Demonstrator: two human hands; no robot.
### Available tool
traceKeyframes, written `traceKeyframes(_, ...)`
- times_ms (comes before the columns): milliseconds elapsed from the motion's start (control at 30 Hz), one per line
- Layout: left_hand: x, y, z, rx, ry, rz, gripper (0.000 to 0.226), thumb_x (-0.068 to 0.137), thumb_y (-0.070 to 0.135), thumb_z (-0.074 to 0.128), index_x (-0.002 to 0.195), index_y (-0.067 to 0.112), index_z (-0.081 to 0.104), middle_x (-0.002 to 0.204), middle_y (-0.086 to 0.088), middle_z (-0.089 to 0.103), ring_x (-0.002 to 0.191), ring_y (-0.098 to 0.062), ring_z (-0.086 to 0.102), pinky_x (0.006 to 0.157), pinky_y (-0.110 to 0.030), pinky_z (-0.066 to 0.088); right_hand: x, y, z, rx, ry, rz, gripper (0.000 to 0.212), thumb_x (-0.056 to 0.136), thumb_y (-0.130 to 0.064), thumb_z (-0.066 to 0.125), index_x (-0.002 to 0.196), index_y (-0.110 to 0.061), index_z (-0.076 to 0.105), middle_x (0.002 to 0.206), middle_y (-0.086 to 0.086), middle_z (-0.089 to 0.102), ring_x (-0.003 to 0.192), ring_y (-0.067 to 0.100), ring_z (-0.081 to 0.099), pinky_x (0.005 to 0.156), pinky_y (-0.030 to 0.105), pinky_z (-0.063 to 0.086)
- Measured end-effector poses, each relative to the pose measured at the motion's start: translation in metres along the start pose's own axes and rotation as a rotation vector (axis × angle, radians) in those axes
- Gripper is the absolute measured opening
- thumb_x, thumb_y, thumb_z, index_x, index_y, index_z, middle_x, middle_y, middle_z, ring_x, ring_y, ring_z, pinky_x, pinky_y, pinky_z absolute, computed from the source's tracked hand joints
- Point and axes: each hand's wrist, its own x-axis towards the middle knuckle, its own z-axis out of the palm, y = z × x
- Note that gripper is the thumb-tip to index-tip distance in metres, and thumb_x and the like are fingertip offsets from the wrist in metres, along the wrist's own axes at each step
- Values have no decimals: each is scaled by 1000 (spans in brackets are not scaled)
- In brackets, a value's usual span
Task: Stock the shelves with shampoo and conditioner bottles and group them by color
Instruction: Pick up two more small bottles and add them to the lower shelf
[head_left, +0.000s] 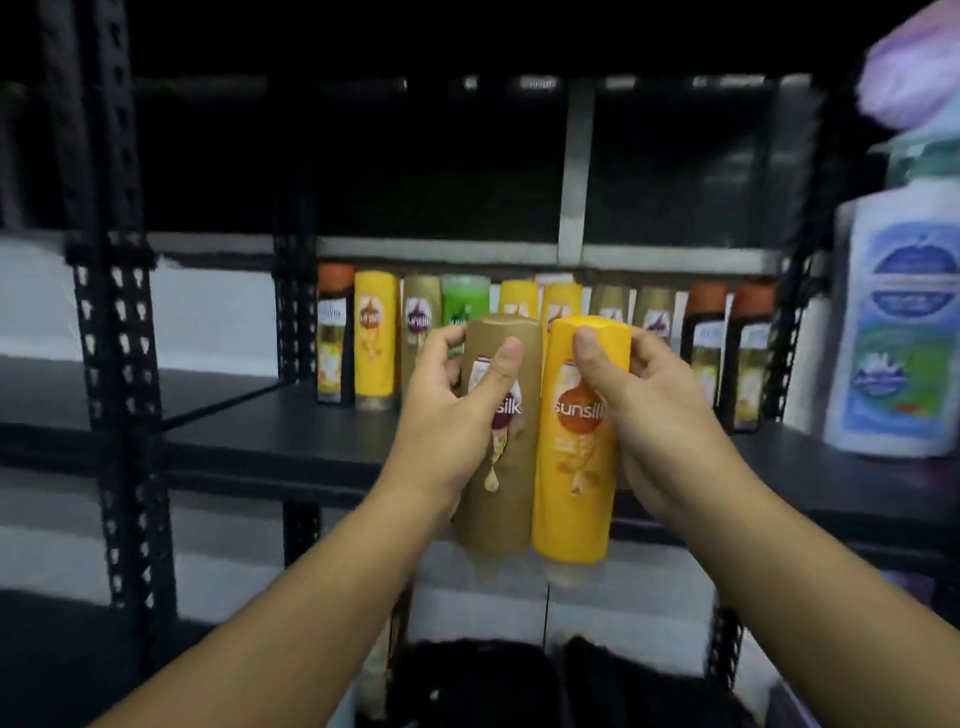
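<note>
My left hand (451, 415) grips a tan-brown Sunsilk bottle (500, 499), thumb across its label. My right hand (644, 415) grips a yellow Sunsilk bottle (574, 488), thumb on its top. Both bottles are upright, side by side and touching, held in front of the black shelf (291, 431). At the back of that shelf stands a row of bottles: an orange-capped dark one (335, 338), a yellow one (375, 338), a tan one (418, 322), a green one (465, 299), more yellow and tan ones partly hidden behind my hands, and two orange-capped dark ones (727, 353) at the right.
Black perforated shelf posts (119, 364) stand at the left and another (789, 332) at the right. A large white bottle with a blue and green label (898, 332) stands on the shelf at the far right, a purple object (914, 73) above it. Dark bags (483, 686) lie below.
</note>
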Motion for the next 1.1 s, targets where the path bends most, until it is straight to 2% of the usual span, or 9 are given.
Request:
traceKeyframes(233, 87, 31, 24, 53, 31, -3, 46, 87, 56, 73, 124, 36, 55, 106, 4, 77, 95, -19, 77, 81, -48, 64, 78, -37, 7, -185, 38, -26, 42, 94, -52, 61, 129, -29, 55, 110, -1, 72, 98, 22, 72, 85, 50, 60)
traceKeyframes(367, 112, 17, 34, 91, 68, -117, 43, 90, 52, 72, 126, 37, 53, 107, 0, 75, 94, -22, 76, 81, -48, 64, 100, -22, 4, -249, 57, 9, 39, 97, -51, 57, 130, -30, 49, 110, -1, 68, 97, 21, 69, 82, 45, 60)
traceKeyframes(500, 119, -5, 39, 97, 51, -156, 38, 95, 45, 69, 128, 38, 50, 107, 4, 73, 93, -18, 74, 80, -42, 64, 116, -4, -7, -336, 57, 32, 42, 95, -55, 56, 129, -33, 46, 111, -1, 68, 98, 21, 70, 87, 51, 59)
traceKeyframes(667, 123, -29, 27, 284, -93, -107, 48, 91, 64, 61, 132, 51, 39, 129, 14, 62, 115, -13, 64, 97, -45, 57, 118, 10, -27, -502, -109, 8, 63, 89, -51, 68, 142, -35, 38, 123, -8, 63, 109, 15, 65, 93, 42, 57)
traceKeyframes(733, 115, -41, 16, 371, -218, -123, 57, 91, 59, 65, 136, 48, 32, 130, 20, 59, 119, -6, 59, 103, -39, 52, 109, 26, -37, -631, -238, 82, 80, 85, -38, 78, 146, -34, 26, 127, -12, 56, 116, 13, 58, 98, 36, 52)
traceKeyframes(800, 107, -55, 6, 421, -333, -159, 66, 89, 52, 73, 138, 44, 29, 126, 26, 60, 117, 5, 57, 103, -29, 48, 99, 44, -44, -696, -319, 150, 93, 81, -33, 82, 147, -40, 18, 131, -15, 51, 122, 13, 54, 106, 40, 48)
traceKeyframes(900, 108, -75, -3, 470, -389, -197, 70, 88, 49, 76, 141, 42, 30, 125, 28, 63, 115, 11, 57, 105, -24, 45, 97, 61, -49, -694, -333, 165, 89, 84, -34, 80, 146, -45, 16, 128, -20, 49, 121, 9, 51, 105, 36, 45)
traceKeyframes(1000, 123, -89, -4, 576, -377, -177, 70, 88, 45, 78, 139, 39, 31, 131, 25, 60, 121, 3, 56, 111, -29, 42, 115, 74, -49, -735, -284, 136, 83, 85, -35, 79, 144, -43, 21, 125, -20, 49, 115, 9, 50, 95, 30, 44)
traceKeyframes(1100, 144, -105, -2, 708, -386, -179, 64, 90, 36, 78, 137, 29, 35, 132, 17, 59, 120, -5, 56, 103, -24, 39, 141, 94, -47, -760, -204, 124, 79, 84, -36, 80, 142, -42, 26, 128, -16, 49, 117, 12, 50, 99, 36, 45)
